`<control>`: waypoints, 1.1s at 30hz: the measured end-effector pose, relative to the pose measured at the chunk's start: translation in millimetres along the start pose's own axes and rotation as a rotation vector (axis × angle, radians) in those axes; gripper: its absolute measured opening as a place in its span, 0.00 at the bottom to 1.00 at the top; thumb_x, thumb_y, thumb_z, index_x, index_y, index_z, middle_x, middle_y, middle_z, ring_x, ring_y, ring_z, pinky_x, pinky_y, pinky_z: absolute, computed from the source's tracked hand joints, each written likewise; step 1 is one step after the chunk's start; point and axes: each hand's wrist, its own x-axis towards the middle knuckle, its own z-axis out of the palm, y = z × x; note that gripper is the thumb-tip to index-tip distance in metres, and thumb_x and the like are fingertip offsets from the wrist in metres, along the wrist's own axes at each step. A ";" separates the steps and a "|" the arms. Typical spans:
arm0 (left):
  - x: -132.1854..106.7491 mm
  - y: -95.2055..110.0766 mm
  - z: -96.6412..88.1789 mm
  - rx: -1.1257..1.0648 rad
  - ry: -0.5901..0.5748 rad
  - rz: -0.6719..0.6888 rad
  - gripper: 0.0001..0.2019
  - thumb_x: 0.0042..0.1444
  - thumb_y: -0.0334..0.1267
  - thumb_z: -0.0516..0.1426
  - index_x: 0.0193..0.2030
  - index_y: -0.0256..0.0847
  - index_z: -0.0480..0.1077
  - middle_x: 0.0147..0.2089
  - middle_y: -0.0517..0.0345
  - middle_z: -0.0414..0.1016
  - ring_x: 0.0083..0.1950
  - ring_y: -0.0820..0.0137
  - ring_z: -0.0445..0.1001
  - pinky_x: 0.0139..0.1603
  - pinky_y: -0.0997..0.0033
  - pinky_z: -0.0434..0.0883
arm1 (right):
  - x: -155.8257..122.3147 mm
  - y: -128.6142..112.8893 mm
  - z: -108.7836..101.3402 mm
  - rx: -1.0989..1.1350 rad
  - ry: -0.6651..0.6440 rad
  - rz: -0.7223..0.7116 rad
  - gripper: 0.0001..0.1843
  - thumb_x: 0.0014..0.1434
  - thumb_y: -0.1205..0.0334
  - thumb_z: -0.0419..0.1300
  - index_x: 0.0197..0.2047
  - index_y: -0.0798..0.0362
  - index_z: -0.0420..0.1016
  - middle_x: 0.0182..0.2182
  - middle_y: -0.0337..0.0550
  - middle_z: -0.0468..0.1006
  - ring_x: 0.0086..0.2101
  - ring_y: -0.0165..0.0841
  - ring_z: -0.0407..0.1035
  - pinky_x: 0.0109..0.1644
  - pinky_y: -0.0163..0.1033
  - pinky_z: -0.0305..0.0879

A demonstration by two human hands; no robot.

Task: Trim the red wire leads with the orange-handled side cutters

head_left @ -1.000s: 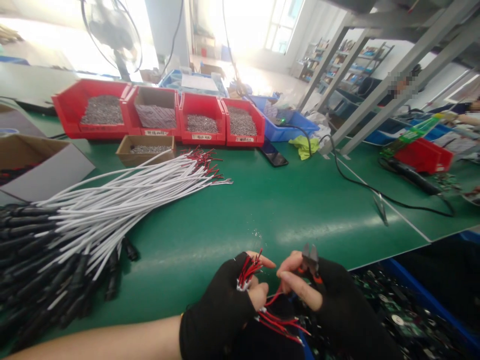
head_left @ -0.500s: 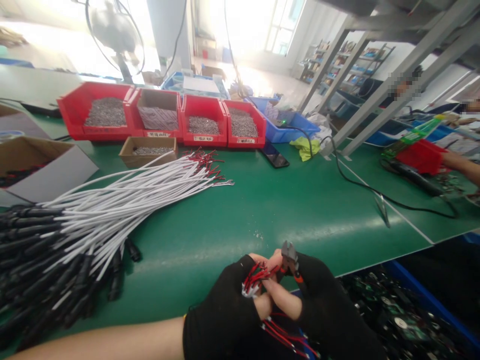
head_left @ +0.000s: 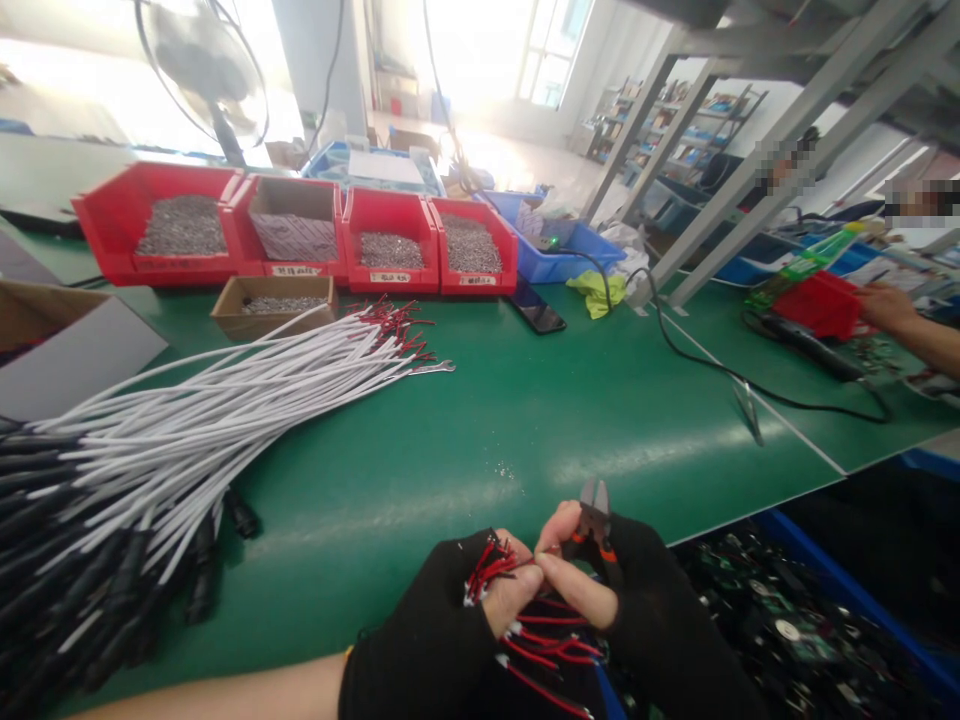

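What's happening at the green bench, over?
Left hand closed on red wires. Right hand grips pliers, close against the wires. White cables lie off to the left, out of the way.

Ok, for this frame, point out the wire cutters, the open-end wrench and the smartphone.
Wire cutters (head_left: 596, 517): head view, on the metal around the pivot.
Open-end wrench (head_left: 433, 369): head view, on the bare shank.
Smartphone (head_left: 541, 311): head view, on the dark front face.

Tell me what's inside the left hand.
The left hand holds a bunch of red and dark wires, ends poking out at its top. More red wires show below. The stretch inside the grip is covered.
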 end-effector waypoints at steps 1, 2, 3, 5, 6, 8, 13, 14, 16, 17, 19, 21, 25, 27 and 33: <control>-0.5 1.5 0.5 0.015 0.022 -0.027 0.24 0.55 0.57 0.59 0.33 0.33 0.68 0.29 0.56 0.70 0.30 0.70 0.66 0.31 0.74 0.64 | -0.3 0.9 -0.4 0.019 -0.031 0.005 0.12 0.54 0.55 0.58 0.31 0.55 0.75 0.29 0.44 0.78 0.31 0.36 0.73 0.37 0.40 0.70; -1.0 2.5 0.9 0.023 0.043 -0.060 0.24 0.54 0.59 0.58 0.32 0.34 0.69 0.27 0.57 0.69 0.29 0.71 0.65 0.29 0.74 0.63 | -0.9 1.6 -0.8 0.034 -0.061 0.015 0.12 0.54 0.55 0.58 0.31 0.55 0.75 0.28 0.44 0.77 0.30 0.35 0.73 0.36 0.39 0.69; -1.5 2.9 1.1 0.032 0.062 -0.091 0.25 0.54 0.60 0.58 0.31 0.34 0.68 0.25 0.58 0.68 0.27 0.71 0.64 0.27 0.75 0.62 | -1.5 2.0 -1.1 0.049 -0.087 0.026 0.11 0.54 0.56 0.58 0.31 0.56 0.74 0.28 0.44 0.77 0.30 0.35 0.72 0.34 0.38 0.68; -1.9 2.2 0.5 0.055 0.092 -0.116 0.25 0.53 0.60 0.58 0.30 0.35 0.68 0.22 0.61 0.65 0.24 0.74 0.61 0.24 0.76 0.59 | -2.8 2.6 -1.3 0.078 -0.104 0.054 0.12 0.55 0.55 0.59 0.32 0.57 0.74 0.30 0.46 0.77 0.32 0.36 0.73 0.32 0.37 0.67; -2.0 1.5 -0.1 0.072 0.101 -0.116 0.25 0.52 0.60 0.59 0.29 0.35 0.68 0.21 0.62 0.63 0.23 0.75 0.59 0.23 0.76 0.58 | -3.3 3.0 -1.1 0.089 -0.108 0.063 0.13 0.56 0.54 0.59 0.33 0.57 0.74 0.31 0.47 0.78 0.34 0.37 0.73 0.32 0.37 0.66; -1.9 0.3 -1.8 0.101 0.113 -0.113 0.24 0.52 0.60 0.59 0.30 0.35 0.69 0.21 0.63 0.63 0.22 0.76 0.57 0.24 0.76 0.58 | -3.5 4.6 -0.4 0.095 -0.122 0.074 0.13 0.57 0.54 0.59 0.34 0.57 0.74 0.32 0.47 0.77 0.35 0.38 0.73 0.33 0.37 0.66; -3.1 0.3 -3.5 0.072 0.140 -0.115 0.23 0.54 0.59 0.59 0.36 0.36 0.70 0.23 0.62 0.67 0.23 0.74 0.62 0.28 0.74 0.64 | -2.8 13.9 -0.7 0.068 -0.157 0.087 0.13 0.59 0.52 0.59 0.36 0.54 0.73 0.33 0.42 0.76 0.36 0.35 0.72 0.41 0.39 0.68; -3.4 1.0 -3.1 0.059 0.150 -0.118 0.23 0.53 0.59 0.59 0.36 0.36 0.70 0.24 0.60 0.68 0.25 0.73 0.63 0.29 0.74 0.65 | -3.5 16.7 -1.2 0.088 -0.167 0.107 0.15 0.59 0.50 0.59 0.37 0.54 0.73 0.34 0.42 0.76 0.36 0.35 0.72 0.42 0.39 0.68; -4.0 3.4 -1.8 0.027 0.159 -0.123 0.23 0.52 0.59 0.60 0.36 0.36 0.70 0.27 0.57 0.72 0.28 0.70 0.67 0.31 0.73 0.67 | -7.1 22.7 -2.0 0.115 -0.158 0.157 0.19 0.60 0.45 0.58 0.40 0.54 0.72 0.35 0.43 0.77 0.37 0.35 0.73 0.42 0.39 0.70; -4.2 4.8 -1.0 0.006 0.156 -0.121 0.23 0.52 0.58 0.61 0.35 0.35 0.70 0.29 0.56 0.73 0.29 0.69 0.68 0.32 0.73 0.67 | -10.2 25.4 -1.9 0.116 -0.136 0.179 0.21 0.60 0.42 0.58 0.41 0.53 0.73 0.36 0.44 0.77 0.37 0.35 0.73 0.43 0.38 0.71; -4.4 7.1 0.3 -0.026 0.154 -0.114 0.23 0.51 0.57 0.61 0.34 0.35 0.70 0.30 0.54 0.75 0.30 0.68 0.70 0.32 0.72 0.67 | -18.2 29.0 0.0 0.128 -0.063 0.213 0.25 0.58 0.38 0.57 0.44 0.52 0.74 0.41 0.46 0.77 0.42 0.37 0.74 0.46 0.38 0.72; -4.2 7.2 0.7 -0.014 0.162 -0.112 0.21 0.52 0.55 0.60 0.33 0.35 0.70 0.31 0.53 0.76 0.30 0.67 0.71 0.31 0.72 0.67 | -27.3 29.3 4.2 0.170 0.014 0.258 0.28 0.57 0.35 0.57 0.45 0.52 0.75 0.44 0.47 0.77 0.44 0.38 0.73 0.48 0.37 0.72; -2.4 0.8 0.3 0.052 0.188 -0.091 0.19 0.53 0.53 0.59 0.32 0.35 0.71 0.28 0.53 0.75 0.29 0.66 0.71 0.29 0.71 0.66 | -38.1 24.9 14.3 0.152 0.021 0.260 0.23 0.61 0.40 0.55 0.38 0.53 0.77 0.36 0.47 0.80 0.35 0.37 0.75 0.39 0.36 0.72; -1.2 -3.0 0.3 0.020 0.196 -0.097 0.20 0.52 0.54 0.59 0.32 0.35 0.71 0.29 0.52 0.75 0.29 0.66 0.71 0.29 0.71 0.66 | -37.7 23.6 16.2 0.127 -0.077 0.149 0.23 0.66 0.45 0.51 0.36 0.55 0.77 0.29 0.46 0.79 0.31 0.35 0.75 0.36 0.34 0.72; -1.4 -10.5 -0.8 -0.054 0.215 -0.120 0.22 0.52 0.56 0.61 0.34 0.35 0.71 0.30 0.53 0.76 0.31 0.65 0.73 0.32 0.70 0.70 | -31.4 25.7 4.6 -0.049 -0.197 -0.142 0.15 0.68 0.54 0.54 0.46 0.58 0.74 0.38 0.44 0.77 0.34 0.30 0.73 0.40 0.37 0.73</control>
